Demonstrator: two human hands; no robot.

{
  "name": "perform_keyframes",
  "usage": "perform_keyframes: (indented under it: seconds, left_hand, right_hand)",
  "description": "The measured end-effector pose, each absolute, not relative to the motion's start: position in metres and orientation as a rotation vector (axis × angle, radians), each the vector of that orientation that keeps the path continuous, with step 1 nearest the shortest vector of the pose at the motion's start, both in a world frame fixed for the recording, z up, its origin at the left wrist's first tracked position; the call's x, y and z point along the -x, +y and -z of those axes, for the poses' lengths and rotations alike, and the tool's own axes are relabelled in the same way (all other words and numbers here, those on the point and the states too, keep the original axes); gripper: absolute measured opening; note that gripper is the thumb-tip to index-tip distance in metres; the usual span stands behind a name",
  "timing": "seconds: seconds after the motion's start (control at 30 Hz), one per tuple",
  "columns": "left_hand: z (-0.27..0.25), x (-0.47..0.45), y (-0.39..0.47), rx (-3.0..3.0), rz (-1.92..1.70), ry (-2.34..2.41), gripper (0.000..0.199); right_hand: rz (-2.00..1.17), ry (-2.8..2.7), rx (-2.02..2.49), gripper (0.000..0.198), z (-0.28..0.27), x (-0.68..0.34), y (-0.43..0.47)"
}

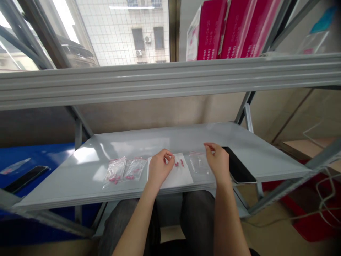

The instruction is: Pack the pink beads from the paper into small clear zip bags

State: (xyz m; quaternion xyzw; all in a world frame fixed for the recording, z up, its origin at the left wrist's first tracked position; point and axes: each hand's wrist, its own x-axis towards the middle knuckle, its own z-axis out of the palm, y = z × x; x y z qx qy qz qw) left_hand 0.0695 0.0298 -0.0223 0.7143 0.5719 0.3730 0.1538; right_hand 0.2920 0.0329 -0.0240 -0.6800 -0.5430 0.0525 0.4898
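Note:
My left hand [160, 166] rests over a white sheet of paper [173, 182], thumb and fingertips closed together; anything between them is too small to make out. Beside those fingertips, small red bead-like pieces [182, 163] lie on the paper. To the right, my right hand [218, 160] is held at the edge of a flat clear zip bag [199, 164]. Its thumb and forefinger are drawn together, and whatever they may pinch cannot be seen. Left of the paper lie two clear zip bags, one [136, 167] nearer the paper and another [117, 169] farther left, both with red pieces inside.
A dark tablet-like device [238, 167] lies right of my right hand. The grey shelf board [160, 140] sits beneath a thick upper beam [160, 80]. Magenta boxes [213, 30] stand above. A phone [26, 179] rests on a blue surface at left. White cables [323, 193] hang at right.

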Motion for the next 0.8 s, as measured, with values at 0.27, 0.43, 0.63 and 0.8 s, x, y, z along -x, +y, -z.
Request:
perform_keyframes:
  seconds: [0.27, 0.43, 0.63, 0.8]
  left_hand:
    - [0.038, 0.027, -0.002, -1.905, -1.154, 2.153, 0.017]
    - [0.040, 0.041, -0.022, -1.920, -1.026, 2.308, 0.020]
    - [0.046, 0.042, -0.024, -1.973, -0.983, 2.284, 0.015]
    - [0.048, 0.043, -0.020, -1.990, -1.131, 2.241, 0.015]
  right_hand:
    - [-0.327, -1.915, 1.137, 0.033, 0.010, -0.149, 0.008]
    - [-0.419, -2.276, 1.186, 0.043, 0.028, -0.091, -0.004]
    - [-0.475, -2.291, 1.148, 0.049, 0.037, -0.091, 0.001]
    - [-0.569, -1.921, 0.980, 0.043, 0.037, -0.110, 0.007]
